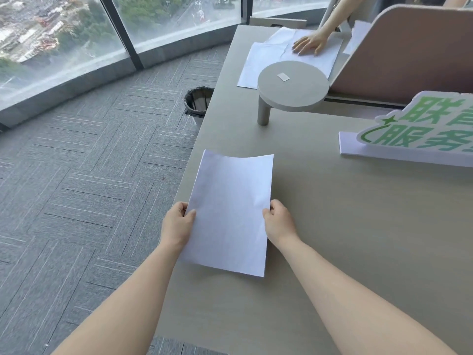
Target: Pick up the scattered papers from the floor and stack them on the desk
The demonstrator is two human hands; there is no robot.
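The beige desk (332,226) stands on grey patterned carpet (76,188), beside a curved wall of windows (64,34). A waste bin (198,102) with a black liner stands near the desk edge (what is inside, I cannot tell). The left hand (178,224) and right hand (277,221) each pinch a side of the white papers (230,213), over the desk's left edge. More sheets (289,57) lie further away under another person's flat hand (308,44).

papers (230,211) | white, slightly curled (creased) | over desk (332,252) left edge
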